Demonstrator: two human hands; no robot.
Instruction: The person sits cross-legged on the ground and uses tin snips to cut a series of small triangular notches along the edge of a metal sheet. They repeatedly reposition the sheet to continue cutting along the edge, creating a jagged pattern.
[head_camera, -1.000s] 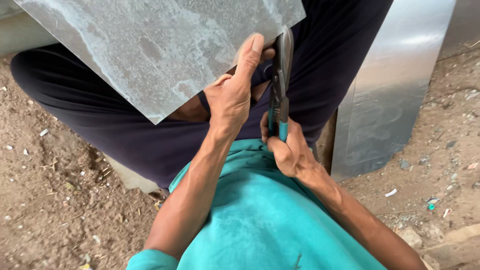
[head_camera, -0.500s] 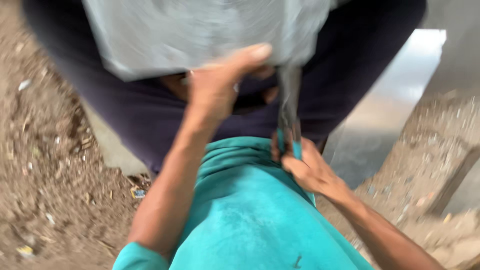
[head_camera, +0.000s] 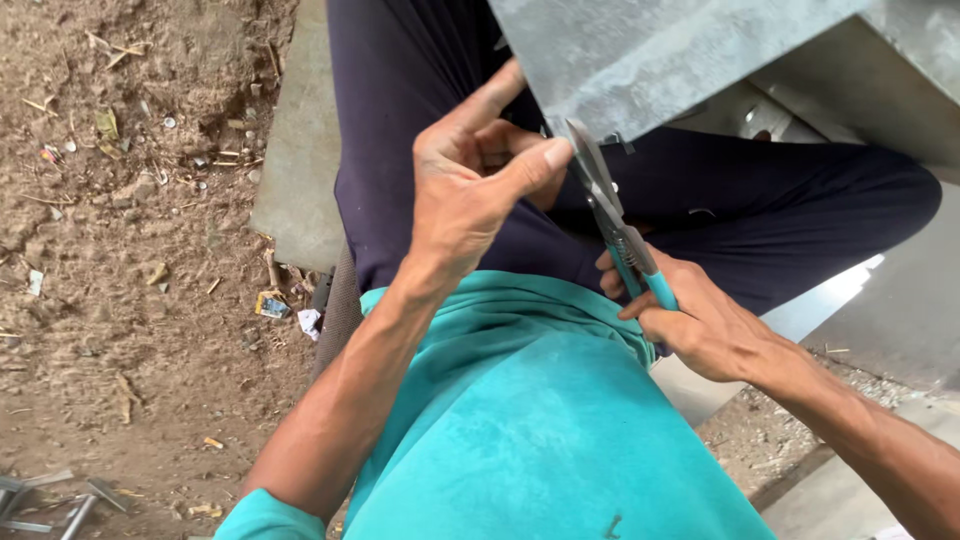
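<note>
Gripping the teal-handled tin snips (head_camera: 618, 235), the right hand (head_camera: 700, 325) has its grip pressed together around the handles, low against the lap. The blades point up and meet the lower edge of the grey metal sheet (head_camera: 660, 55), which hangs tilted over the dark trousers (head_camera: 760, 205); whether the blades are biting into the edge or only touching it cannot be told. The left hand (head_camera: 470, 185) is just left of the snips, its thumb stretched out so the tip lies beside the upper blade and right under the sheet's edge, while the other fingers curl up behind the sheet. It appears to be pinching the sheet's edge, though the contact itself is hidden.

My judgement is that the chief risk sits at that thumb: it is so near the blades that a squeeze of the handles, or a slip of the sheet downward, could nick it. The cut edge of the sheet is likely sharp too, and bare skin slides along it. With only one corner steadied, the sheet could twist toward the snips and jam or wander off line. Left of the snips, beyond the teal shirt (head_camera: 520, 420), lies bare dirt ground (head_camera: 120, 300) with scraps.
</note>
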